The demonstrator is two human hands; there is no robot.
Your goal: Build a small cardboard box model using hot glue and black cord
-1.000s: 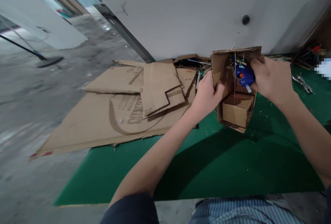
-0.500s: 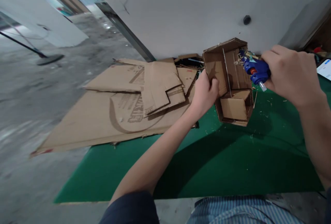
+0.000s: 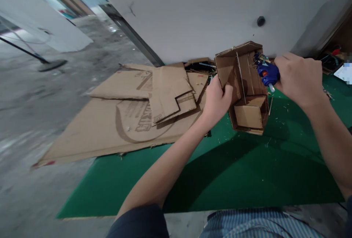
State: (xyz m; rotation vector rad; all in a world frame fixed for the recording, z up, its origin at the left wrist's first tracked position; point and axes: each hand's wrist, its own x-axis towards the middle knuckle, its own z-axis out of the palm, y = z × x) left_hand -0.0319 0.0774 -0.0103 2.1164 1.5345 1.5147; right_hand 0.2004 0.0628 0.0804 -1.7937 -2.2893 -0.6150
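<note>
Cardboard box [image 3: 249,80] stands tilted over the right part of the worktop [image 3: 220,190], its open side facing you. Nearest you, striped cloth [image 3: 253,225] shows below the worktop's near edge. To the left lies a flattened cardboard sheet [image 3: 90,131] with dark print, reaching past the worktop's left edge. At the near end of the box sits a smaller inner box [image 3: 248,116]. Your left hand [image 3: 218,96] pinches the box's left wall, thumb on the inner side; the other fingers are hidden. Your right hand [image 3: 301,78] is closed around a blue glue gun [image 3: 268,74], a clear stick poking out toward you. Scraps cling to its far end, beside the box's right wall; you cannot tell whether they touch. A thin pale strand [image 3: 240,71] runs from the box's far rim down to the inner box. Left of your hands, cut cardboard pieces [image 3: 170,91] overlap on the sheet. Farthest is a pale wall [image 3: 192,14] with a dark round knob [image 3: 261,21].
</note>
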